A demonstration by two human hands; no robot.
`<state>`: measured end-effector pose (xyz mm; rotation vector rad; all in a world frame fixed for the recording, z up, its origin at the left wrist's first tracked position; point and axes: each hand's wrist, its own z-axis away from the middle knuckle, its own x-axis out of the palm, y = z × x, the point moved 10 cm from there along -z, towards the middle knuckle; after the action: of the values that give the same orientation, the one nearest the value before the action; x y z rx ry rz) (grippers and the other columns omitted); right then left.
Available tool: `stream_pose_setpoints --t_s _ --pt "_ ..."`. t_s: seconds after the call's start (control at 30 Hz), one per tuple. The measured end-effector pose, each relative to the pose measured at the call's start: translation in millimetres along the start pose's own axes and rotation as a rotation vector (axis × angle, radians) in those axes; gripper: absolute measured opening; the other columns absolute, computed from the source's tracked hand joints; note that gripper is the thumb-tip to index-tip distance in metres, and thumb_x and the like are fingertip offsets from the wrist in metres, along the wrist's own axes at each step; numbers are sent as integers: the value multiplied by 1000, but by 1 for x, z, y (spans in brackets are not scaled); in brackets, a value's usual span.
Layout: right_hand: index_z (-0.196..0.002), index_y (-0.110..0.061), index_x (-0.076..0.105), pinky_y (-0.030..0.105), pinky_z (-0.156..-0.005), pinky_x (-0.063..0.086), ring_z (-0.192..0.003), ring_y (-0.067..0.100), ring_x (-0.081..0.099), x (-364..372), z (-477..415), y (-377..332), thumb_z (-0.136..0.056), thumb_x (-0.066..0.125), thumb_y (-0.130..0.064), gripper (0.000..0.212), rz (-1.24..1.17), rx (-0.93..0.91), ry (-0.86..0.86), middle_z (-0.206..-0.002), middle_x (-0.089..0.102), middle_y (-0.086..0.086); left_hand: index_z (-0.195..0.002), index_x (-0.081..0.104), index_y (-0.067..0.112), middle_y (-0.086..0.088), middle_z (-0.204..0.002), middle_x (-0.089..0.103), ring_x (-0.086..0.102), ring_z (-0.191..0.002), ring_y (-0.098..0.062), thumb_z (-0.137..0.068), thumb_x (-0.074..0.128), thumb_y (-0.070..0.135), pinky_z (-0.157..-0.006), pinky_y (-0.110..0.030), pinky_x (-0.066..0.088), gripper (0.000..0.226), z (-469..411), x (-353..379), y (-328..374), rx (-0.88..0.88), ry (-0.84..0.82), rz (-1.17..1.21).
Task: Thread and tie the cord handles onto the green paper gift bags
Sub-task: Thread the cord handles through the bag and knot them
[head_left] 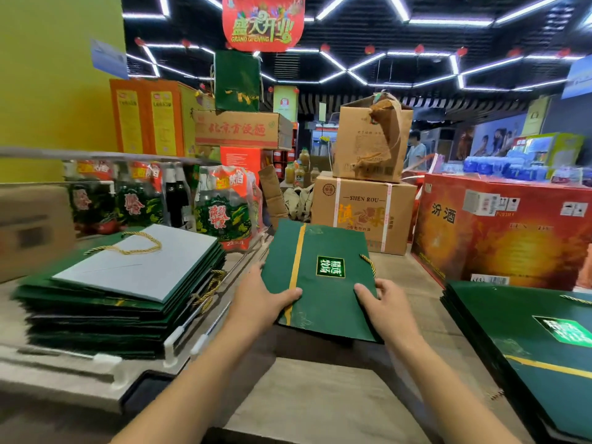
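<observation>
Both hands hold one green gift bag (333,248) over the worktop (320,395), between the left stack (121,283) and the right stack (512,318). The left hand (261,304) and right hand (386,304) pinch its near corners, thumbs on top (the other fingers are hidden beneath, probably curled). A gold cord (368,263) lies at its right edge.

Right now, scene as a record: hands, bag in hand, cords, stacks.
left hand: grips the held bag at its left edge, thumb on top
right hand: grips its right edge, thumb on top
held bag: green, folded flat, label side up, gold stripe
cord: gold, showing at held bag's right edge
left stack: folded green bags, top one pale side up with a gold cord loop
right stack: folded green bags, label side up
behind: cardboard boxes
</observation>
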<state>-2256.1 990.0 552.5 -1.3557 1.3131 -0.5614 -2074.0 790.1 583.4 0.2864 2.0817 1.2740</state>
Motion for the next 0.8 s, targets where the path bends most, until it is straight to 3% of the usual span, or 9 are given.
stream_pose_setpoints --t_s 0.1,0.17,0.3,0.37,0.47,0.6,0.73,0.8 --pt "-99 -24 65 45 -79 60 -88 17 72 27 13 -36 -96 66 -40 16 67 -54 -3 -98 75 -6 -144 44 13 0 -139 57 56 -119 -15 -76 88 37 -89 -22 39 85 0 -53 5 36 61 -81" --pt "-98 -26 65 39 -79 59 -87 16 70 46 20 -61 -97 64 -40 15 91 -79 -7 -96 73 -7 -142 46 15 -3 -138 59 57 -118 -18 -74 89 38 -88 -27 41 84 0 -88 4 32 108 -92" --pt "-90 -28 63 27 -62 49 -79 8 66 96 28 -112 -99 59 -45 20 139 -119 -84 -86 69 -14 -142 45 14 -5 -136 59 59 -118 -23 -72 89 42 -88 -32 45 87 -9 -159 -3 12 167 -154" --pt "-90 -26 64 29 -65 52 -81 11 67 126 31 -134 -97 57 -50 26 147 -135 -133 -87 70 -12 -144 45 12 -7 -139 58 58 -122 -25 -70 89 46 -94 -38 47 92 -16 -194 -11 -11 192 -199" --pt "-104 -21 68 42 -85 58 -95 25 70 169 37 -161 -88 52 -61 46 161 -165 -184 -102 74 -3 -143 47 11 -7 -144 54 53 -128 -27 -69 89 49 -97 -40 44 94 -22 -240 -26 -41 233 -239" --pt "-115 -17 66 43 -91 57 -103 28 68 221 48 -184 -90 54 -58 50 174 -188 -283 -112 72 3 -142 51 13 -7 -145 54 54 -127 -28 -67 90 50 -95 -40 47 93 -28 -283 -51 -104 250 -260" --pt "-104 -16 63 43 -89 56 -100 30 66 255 54 -189 -95 59 -52 37 232 -201 -324 -108 71 5 -144 51 14 -8 -146 53 57 -121 -28 -71 87 50 -62 -27 48 89 -35 -305 -73 -152 237 -333" --pt "-98 -17 60 42 -85 56 -96 29 66 266 56 -189 -95 59 -52 35 266 -202 -343 -101 70 4 -143 53 13 -8 -146 54 55 -125 -28 -70 86 55 -81 -37 54 91 -41 -311 -84 -161 224 -374"
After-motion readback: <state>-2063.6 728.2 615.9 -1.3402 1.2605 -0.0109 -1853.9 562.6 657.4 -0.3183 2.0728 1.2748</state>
